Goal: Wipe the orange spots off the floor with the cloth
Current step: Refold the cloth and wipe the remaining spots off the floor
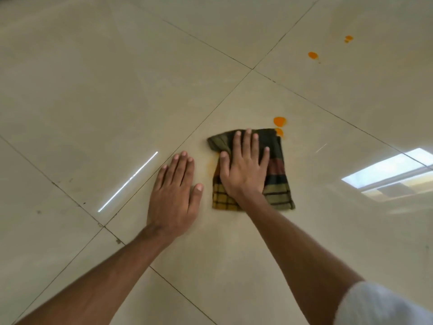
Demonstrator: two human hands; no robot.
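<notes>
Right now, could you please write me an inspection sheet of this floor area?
Surface: glossy beige tiled floor, faint orange smear beside the cloth.
Job's things: checked cloth flat on the floor; orange spots at its far edge, more farther away.
Clutter: nothing seen.
Hands: right hand pressed flat on the cloth; left hand flat on bare tile.
Cables: nothing seen.
Surroundings: window reflection on tiles.

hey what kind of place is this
Probably an indoor room: glossy beige floor tiles with dark joints, and a window's reflection in the shine. Which room, I cannot tell.
</notes>
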